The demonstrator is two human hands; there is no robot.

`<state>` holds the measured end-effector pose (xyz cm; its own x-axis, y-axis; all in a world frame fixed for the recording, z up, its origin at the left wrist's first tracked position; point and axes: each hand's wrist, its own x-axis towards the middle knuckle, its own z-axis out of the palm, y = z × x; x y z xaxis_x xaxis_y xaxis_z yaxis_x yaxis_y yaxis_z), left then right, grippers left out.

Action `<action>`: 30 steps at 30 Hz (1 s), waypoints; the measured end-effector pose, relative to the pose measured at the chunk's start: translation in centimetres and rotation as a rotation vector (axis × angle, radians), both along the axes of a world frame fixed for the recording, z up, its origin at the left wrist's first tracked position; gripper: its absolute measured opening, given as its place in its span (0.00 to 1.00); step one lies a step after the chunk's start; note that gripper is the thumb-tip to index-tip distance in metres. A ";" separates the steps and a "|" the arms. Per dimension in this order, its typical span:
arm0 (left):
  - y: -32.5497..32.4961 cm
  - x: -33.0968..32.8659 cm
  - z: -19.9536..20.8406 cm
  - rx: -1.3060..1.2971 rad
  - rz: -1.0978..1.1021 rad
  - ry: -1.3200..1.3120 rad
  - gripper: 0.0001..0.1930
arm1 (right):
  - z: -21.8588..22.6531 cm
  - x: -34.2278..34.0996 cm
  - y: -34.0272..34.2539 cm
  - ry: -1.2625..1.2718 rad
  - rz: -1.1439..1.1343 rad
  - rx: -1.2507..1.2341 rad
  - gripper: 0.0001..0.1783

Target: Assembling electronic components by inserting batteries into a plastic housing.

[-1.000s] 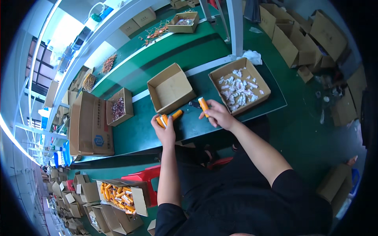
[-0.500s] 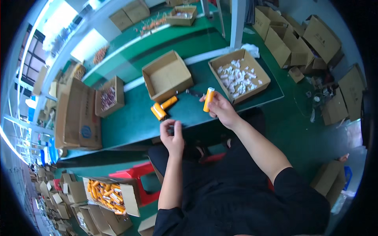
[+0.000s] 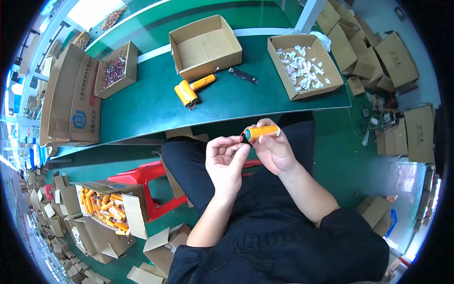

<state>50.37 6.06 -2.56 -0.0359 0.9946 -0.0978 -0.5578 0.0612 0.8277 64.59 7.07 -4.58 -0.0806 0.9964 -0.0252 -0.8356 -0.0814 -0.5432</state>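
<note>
Just in front of the table edge, above my lap, my right hand (image 3: 275,152) grips an orange cylindrical battery pack (image 3: 262,132) that lies nearly level. Its bluish-green end faces left, toward my left hand (image 3: 224,163). Thin dark and red wires (image 3: 242,136) come off that end, and my left thumb and fingers pinch them. On the green table lie a wider orange battery pack (image 3: 186,94) and a slim orange one (image 3: 203,82), touching each other. A flat black strip-like tool (image 3: 243,75) rests to their right.
An open carton (image 3: 205,65) stands behind the packs. To the right, another carton (image 3: 308,90) holds white scraps; at left, a carton (image 3: 116,80) of small wired parts adjoins a tall box (image 3: 71,94). Beside a red stool (image 3: 144,177), a box (image 3: 135,215) is full of orange packs.
My right hand has drawn the battery pack back toward me and turned it from upright to level. My left hand has moved right and closed on its wires. The view has shifted.
</note>
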 end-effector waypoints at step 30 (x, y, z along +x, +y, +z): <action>-2.7 -7.6 18.0 0.931 -0.057 -0.323 0.18 | -6.2 1.0 -1.7 -0.850 0.122 0.001 0.06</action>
